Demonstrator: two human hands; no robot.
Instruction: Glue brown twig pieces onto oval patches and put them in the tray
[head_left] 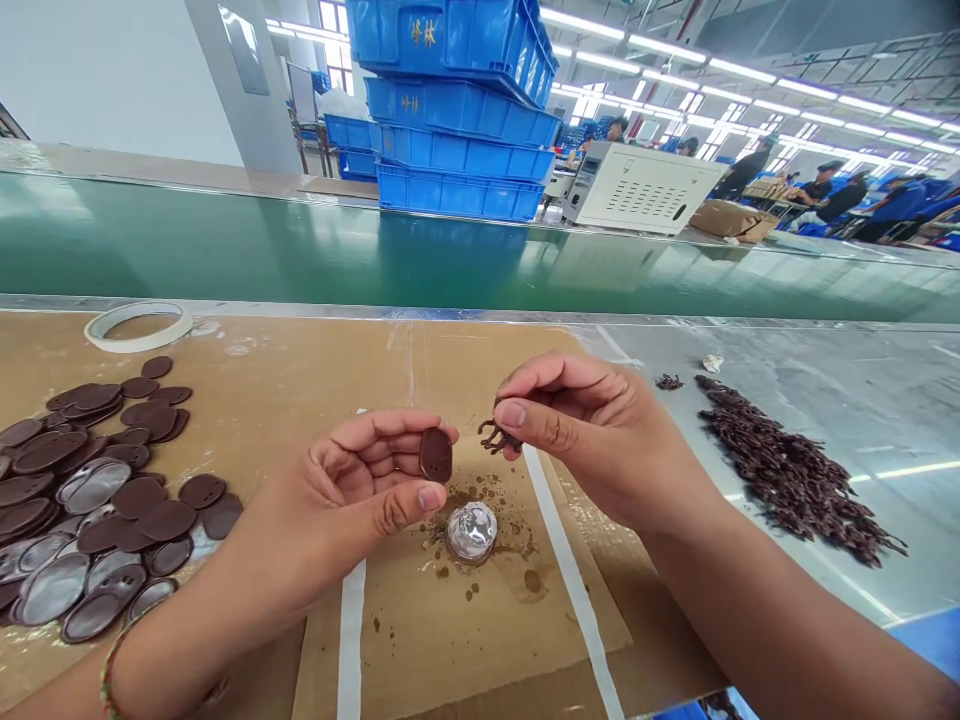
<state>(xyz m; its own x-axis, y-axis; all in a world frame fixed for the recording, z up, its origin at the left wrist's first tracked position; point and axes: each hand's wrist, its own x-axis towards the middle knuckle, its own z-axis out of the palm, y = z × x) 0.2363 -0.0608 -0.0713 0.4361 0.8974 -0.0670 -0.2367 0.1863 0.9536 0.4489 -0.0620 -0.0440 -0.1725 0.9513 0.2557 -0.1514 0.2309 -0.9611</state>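
My left hand (375, 470) pinches a small dark brown oval disc (436, 455) between thumb and fingers, its flat face toward me. To its right, my right hand (577, 430) grips a dark brown piece with thin curling legs (496, 437), partly hidden by the thumb. The two pieces are held apart, above the cardboard. Just below them a small round container (472, 530) with a shiny, clear-looking top stands among wet brown spots. Many more brown oval discs (135, 500) lie heaped at the left. A long pile of dark legged pieces (787, 470) lies at the right.
A roll of white tape (139, 327) lies at the back left. White tape strips (577, 580) hold a cardboard sheet (480, 640). Beyond runs a green conveyor belt (300, 250), with stacked blue crates (461, 190) and a pale metal box (641, 187) behind it. Several people sit at the far right.
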